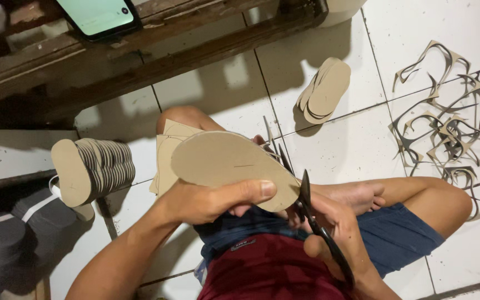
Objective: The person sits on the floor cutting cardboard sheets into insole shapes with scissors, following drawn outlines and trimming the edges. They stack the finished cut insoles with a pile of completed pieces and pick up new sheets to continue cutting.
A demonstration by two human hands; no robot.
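I look down on a white tiled floor (pixel 418 33), where a person sits cross-legged in blue shorts (pixel 401 236) and a dark red shirt (pixel 268 272). A dark wooden bench (pixel 140 50) runs across the top left, with a phone (pixel 98 15) lying on it. A tangle of cardboard offcuts (pixel 451 116) lies on the tiles at the right, well apart from the hands. At the left stands a fanned row of cut soles (pixel 98 166), and a smaller pile of soles (pixel 326 91) lies further up the floor. Over the lap, my left hand (pixel 218 200) has its fingers closed on the near edge of an oval cardboard sole (pixel 223 161), thumb on top. My right hand (pixel 334 222) is wrapped around black scissors (pixel 306 194), whose blades meet the sole's right edge; how far they gape I cannot quite tell.
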